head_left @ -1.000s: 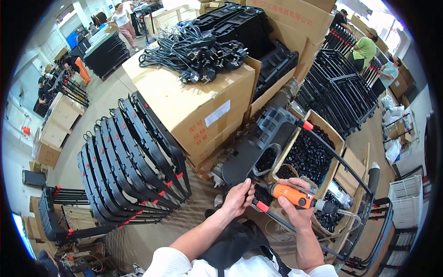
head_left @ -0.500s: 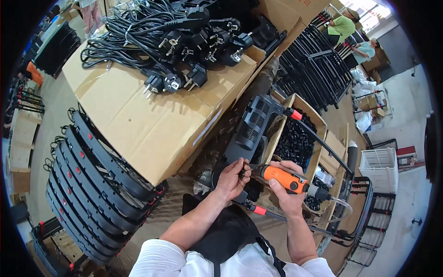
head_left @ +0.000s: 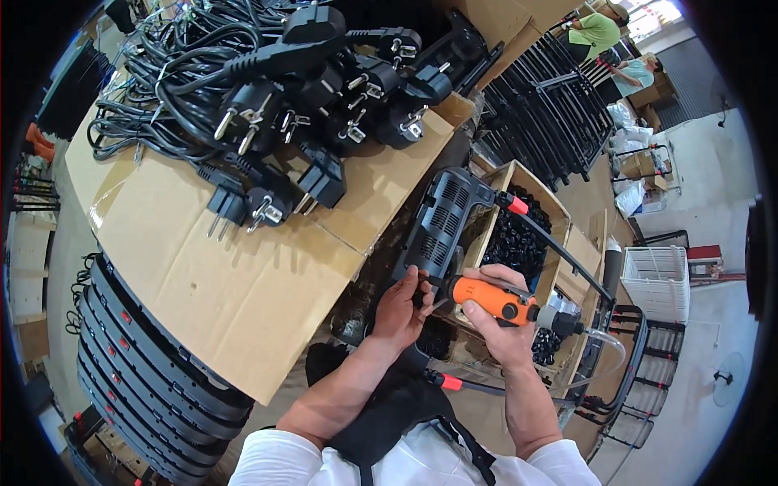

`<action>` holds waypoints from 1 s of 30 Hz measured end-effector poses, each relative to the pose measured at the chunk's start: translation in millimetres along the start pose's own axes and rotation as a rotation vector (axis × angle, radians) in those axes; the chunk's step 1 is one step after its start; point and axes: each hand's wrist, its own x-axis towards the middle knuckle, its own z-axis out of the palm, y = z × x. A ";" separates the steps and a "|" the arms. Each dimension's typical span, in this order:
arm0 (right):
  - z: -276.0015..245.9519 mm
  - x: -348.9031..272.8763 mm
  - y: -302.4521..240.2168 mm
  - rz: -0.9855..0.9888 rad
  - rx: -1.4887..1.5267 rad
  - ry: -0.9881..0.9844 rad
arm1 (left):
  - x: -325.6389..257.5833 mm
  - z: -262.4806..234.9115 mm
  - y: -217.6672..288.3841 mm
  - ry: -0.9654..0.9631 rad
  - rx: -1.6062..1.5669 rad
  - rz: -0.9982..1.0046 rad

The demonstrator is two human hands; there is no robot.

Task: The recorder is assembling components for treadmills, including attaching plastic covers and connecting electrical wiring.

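Note:
My right hand point(head_left: 496, 322) grips an orange and black power screwdriver point(head_left: 493, 300), its tip pointing left at a black vented plastic housing point(head_left: 442, 220). My left hand point(head_left: 399, 309) rests on the lower edge of that housing, fingers pinched near the screwdriver's tip. The housing carries a black tube frame with red end caps point(head_left: 516, 205) and leans over an open cardboard box of small black parts point(head_left: 514, 247).
A big cardboard box point(head_left: 243, 267) at left is topped with a heap of black power cords and plugs point(head_left: 284, 89). Stacked black curved panels point(head_left: 138, 364) lie below it. Black metal frames point(head_left: 551, 105) stand at upper right, where two people work. A white crate point(head_left: 658, 279) sits at right.
The view has closed in on the work. My hands stay on the housing and screwdriver, with the tool now level and its tip at the housing's lower edge.

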 end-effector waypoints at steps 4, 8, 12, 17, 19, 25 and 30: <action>-2.2 24.6 4.5 -0.013 -0.031 -0.028 | -2.1 -7.1 7.9 0.032 0.130 0.087; -10.5 44.2 9.7 0.000 0.004 -0.027 | -9.9 -16.5 39.5 0.038 0.332 0.222; -7.6 56.8 7.9 0.029 0.007 -0.058 | 3.8 -39.3 58.0 0.174 0.833 0.399; -4.9 71.4 12.3 0.030 -0.002 -0.102 | 11.8 -28.7 57.3 0.346 1.814 0.771; -3.3 75.3 14.1 0.033 0.010 -0.110 | 17.3 -32.6 52.9 0.309 1.800 0.806; 1.0 81.9 15.0 0.080 -0.019 -0.127 | 15.5 -27.5 50.6 0.297 1.793 0.832; 5.5 84.4 20.9 0.074 -0.075 -0.162 | 14.1 -26.6 47.4 0.252 1.742 0.882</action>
